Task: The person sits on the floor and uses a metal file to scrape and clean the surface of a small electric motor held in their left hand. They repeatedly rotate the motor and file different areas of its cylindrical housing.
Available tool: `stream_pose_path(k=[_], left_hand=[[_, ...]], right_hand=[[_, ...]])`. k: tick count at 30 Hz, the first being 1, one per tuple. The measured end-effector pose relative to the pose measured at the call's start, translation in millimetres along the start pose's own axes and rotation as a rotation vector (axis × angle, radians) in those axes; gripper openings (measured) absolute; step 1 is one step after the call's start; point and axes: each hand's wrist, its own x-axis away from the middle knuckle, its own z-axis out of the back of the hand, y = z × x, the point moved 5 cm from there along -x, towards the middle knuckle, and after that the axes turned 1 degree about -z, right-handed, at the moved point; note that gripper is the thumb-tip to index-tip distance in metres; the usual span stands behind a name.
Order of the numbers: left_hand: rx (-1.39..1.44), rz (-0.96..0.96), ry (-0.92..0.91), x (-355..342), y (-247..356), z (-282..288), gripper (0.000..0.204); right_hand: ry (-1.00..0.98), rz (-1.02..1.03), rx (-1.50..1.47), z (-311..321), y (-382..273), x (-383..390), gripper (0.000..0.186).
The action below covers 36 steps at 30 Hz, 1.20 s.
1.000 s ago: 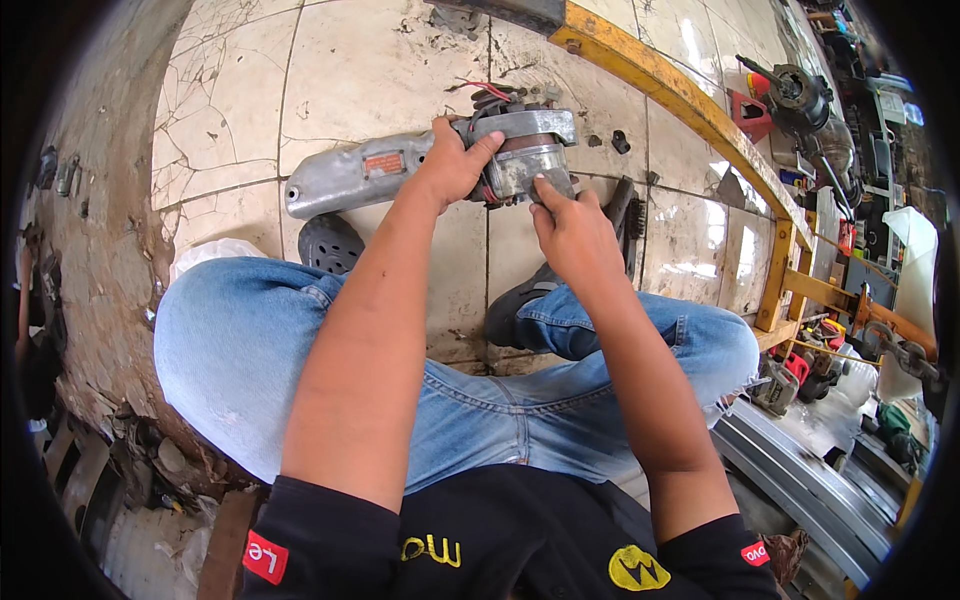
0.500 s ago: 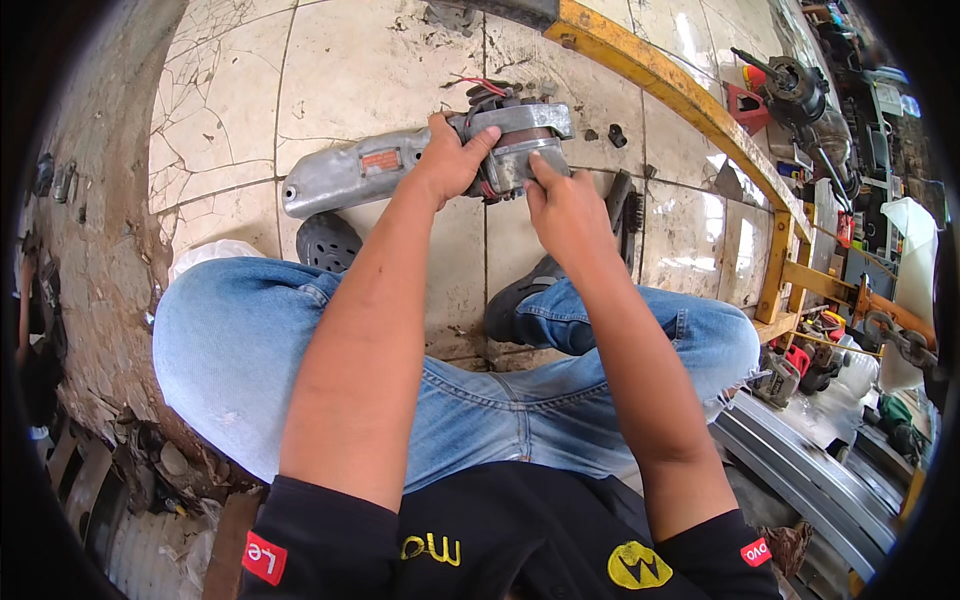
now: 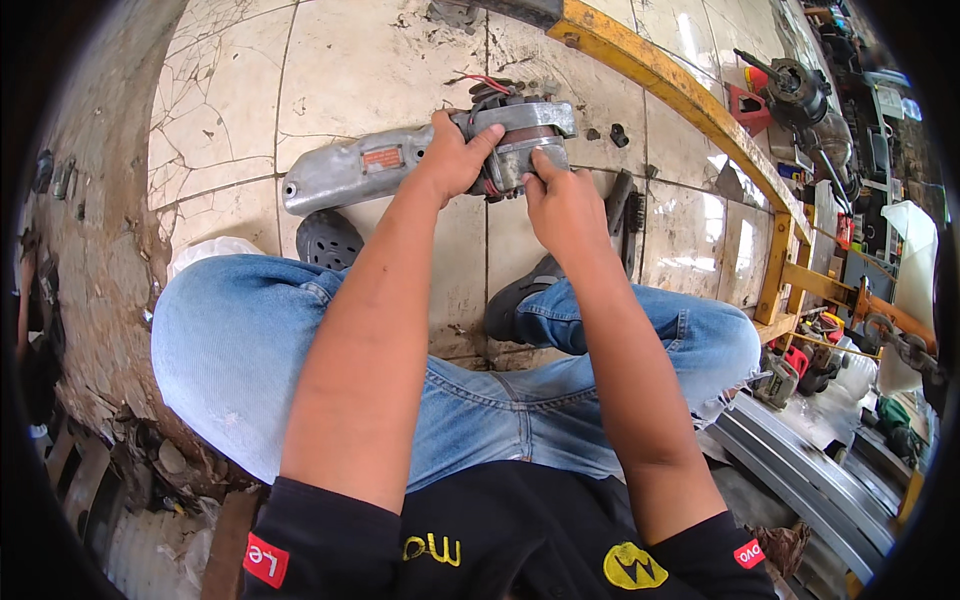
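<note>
A grey metal alternator [image 3: 520,156] with a rusty brown band and red wires is between my hands, just above the tiled floor or resting on something; its underside is hidden. My left hand [image 3: 455,160] is closed round its left side, thumb laid over the casing. At the near right side, my right hand [image 3: 562,195] pinches the casing, its index finger pressed on the metal and its other fingers curled. A long grey cast-metal cover [image 3: 345,172] with an orange label lies to the left, its right end hidden behind my left hand and the alternator.
A yellow metal frame [image 3: 690,110] arches across the far right. Beside my right foot lie a brush [image 3: 634,215] and a dark bar-like tool. Small dark parts [image 3: 617,135] sit beyond the alternator. Machine parts [image 3: 797,95] and containers crowd the right side.
Almost nothing differs. My right forearm has shifted slightly left, and both hands keep their hold on the alternator.
</note>
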Motion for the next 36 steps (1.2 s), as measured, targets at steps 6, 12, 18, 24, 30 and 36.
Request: stream_pose_path(k=[6,12,18,24,30,36], left_hand=[[-0.038,-0.066,0.026,-5.4,-12.0,1.7,0.080],[-0.013,-0.054,0.011,1.0,-3.4,0.5,0.080],[0.029,0.033,-0.020,1.2,2.0,-0.1,0.080],[-0.035,-0.033,0.007,-6.6,-9.0,-1.2,0.080],[0.018,-0.032,0.007,3.5,-2.2,-1.0,0.078],[-0.013,0.024,-0.008,1.2,2.9,-0.5,0.078]], right_hand=[[0.024,0.034,-0.005,1.4,7.1,4.0,0.034],[-0.037,0.017,-0.040,6.4,8.9,1.2,0.033],[-0.075,0.004,-0.065,11.0,8.8,-8.2,0.033],[-0.027,0.005,-0.066,9.5,9.0,-11.5,0.032],[-0.041,-0.013,-0.063,8.1,9.2,-1.8,0.032],[-0.004,0.023,-0.092,8.3,11.5,-10.9,0.031]])
